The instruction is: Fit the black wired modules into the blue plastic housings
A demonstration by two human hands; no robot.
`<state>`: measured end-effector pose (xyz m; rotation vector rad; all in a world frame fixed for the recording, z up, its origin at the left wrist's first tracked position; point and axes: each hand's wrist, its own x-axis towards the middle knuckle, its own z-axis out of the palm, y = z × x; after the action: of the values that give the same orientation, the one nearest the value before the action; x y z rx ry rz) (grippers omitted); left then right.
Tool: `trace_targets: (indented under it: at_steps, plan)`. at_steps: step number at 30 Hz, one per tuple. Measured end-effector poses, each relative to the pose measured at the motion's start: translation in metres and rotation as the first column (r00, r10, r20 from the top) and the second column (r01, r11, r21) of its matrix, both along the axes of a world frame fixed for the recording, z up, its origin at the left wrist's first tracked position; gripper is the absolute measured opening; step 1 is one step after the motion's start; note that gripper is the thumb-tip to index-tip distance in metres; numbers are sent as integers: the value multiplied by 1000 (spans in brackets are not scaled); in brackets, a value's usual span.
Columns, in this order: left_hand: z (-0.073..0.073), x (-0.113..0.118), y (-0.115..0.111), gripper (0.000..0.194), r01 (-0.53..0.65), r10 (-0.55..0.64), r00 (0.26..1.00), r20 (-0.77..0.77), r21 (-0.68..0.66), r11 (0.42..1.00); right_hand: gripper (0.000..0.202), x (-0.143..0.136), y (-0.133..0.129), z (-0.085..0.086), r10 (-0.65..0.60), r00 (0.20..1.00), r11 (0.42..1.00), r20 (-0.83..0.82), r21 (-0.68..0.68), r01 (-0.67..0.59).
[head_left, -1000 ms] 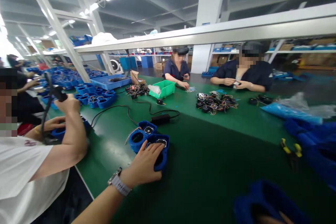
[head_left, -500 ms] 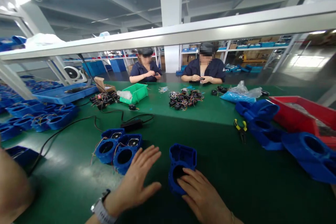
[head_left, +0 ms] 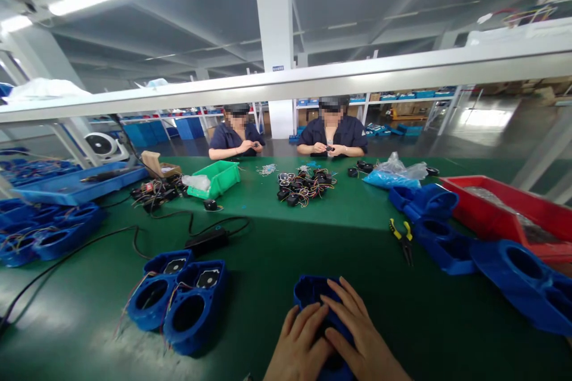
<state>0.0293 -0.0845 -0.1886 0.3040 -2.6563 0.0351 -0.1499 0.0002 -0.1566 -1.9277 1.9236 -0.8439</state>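
Note:
A blue plastic housing [head_left: 308,287] with a round opening lies on the table right in front of me. My left hand [head_left: 300,342] is on its left side, fingers curled over the rim and the opening. Over its right side lies my right hand [head_left: 363,339], fingers bent across the top. Both hands cover most of the housing, and the undersides of the fingers are hidden. Left of them stand two similar blue housings [head_left: 190,324] side by side, each fitted with a black part with a silvery face and thin wires.
Pliers [head_left: 403,241] with yellow-and-black handles lie right, near more blue housings [head_left: 440,235] and a red bin [head_left: 496,214]. Ahead are a heap of wired black parts [head_left: 304,187], a green bin [head_left: 221,177] and a black adapter [head_left: 208,243]. Two people work across the table.
My left hand has come from the left onto the housing. My right hand has shifted upward along it. The view has tilted up and turned slightly right.

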Motion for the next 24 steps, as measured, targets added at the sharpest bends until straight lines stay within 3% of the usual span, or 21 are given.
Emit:
trace_targets:
  at_steps: [4, 8, 12, 16, 19, 24]
  plan:
    - [-9, 1, -4, 20, 7, -6, 1000, -10, 66, 998, 41, -5, -2, 3, 30, 998, 1000, -52, -6, -30]
    - [-16, 0, -9, 20, 39, -38, 999, -36, 17, 999, 40, -9, -4, -7, 29, 994, 999, -102, -42, -33]
    - [-12, -2, -12, 19, 33, -33, 999, -37, -9, 999, 37, -14, -3, -17, 11, 996, 991, -84, -134, -22]
    - [1, 0, -12, 21, 79, -77, 997, -22, 74, 994, 36, -30, 1, -17, -152, 985, 965, 79, -202, 165]
    - [8, 2, -10, 21, 110, -109, 994, -14, 130, 985, 45, -59, -3, -13, -312, 935, 923, 170, -181, 341]
    - [6, -1, -6, 22, 152, -149, 988, -29, 133, 980, 65, -115, -50, 0, -445, 891, 890, 93, -69, 452]
